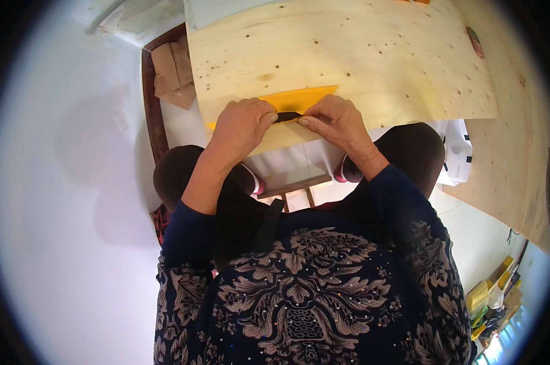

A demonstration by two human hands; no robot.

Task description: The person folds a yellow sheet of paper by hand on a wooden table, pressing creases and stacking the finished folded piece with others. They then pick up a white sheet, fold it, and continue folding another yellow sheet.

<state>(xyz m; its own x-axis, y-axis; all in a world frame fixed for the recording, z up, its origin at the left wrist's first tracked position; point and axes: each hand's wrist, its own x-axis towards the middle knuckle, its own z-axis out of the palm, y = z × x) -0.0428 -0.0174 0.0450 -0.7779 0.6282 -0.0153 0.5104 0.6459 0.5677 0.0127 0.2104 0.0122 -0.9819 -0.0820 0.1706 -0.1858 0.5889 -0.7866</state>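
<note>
At the near edge of the plywood table lies a flat yellow sheet [308, 96], partly covered by my hands. A short black strip [288, 116] stretches across its front edge. My left hand [243, 125] pinches the left end of the strip between thumb and fingers. The right end is gripped the same way by my right hand [337, 120]. Whether the strip is joined to the sheet cannot be made out. A small yellow corner also shows just left of my left hand.
Pale sheets lie on the plywood table [372, 67] at its far left. A small dark red object [474, 42] rests near its right side. Crumpled brown paper [172, 73] is beside the left edge. A white bag [457, 155] stands by my right knee.
</note>
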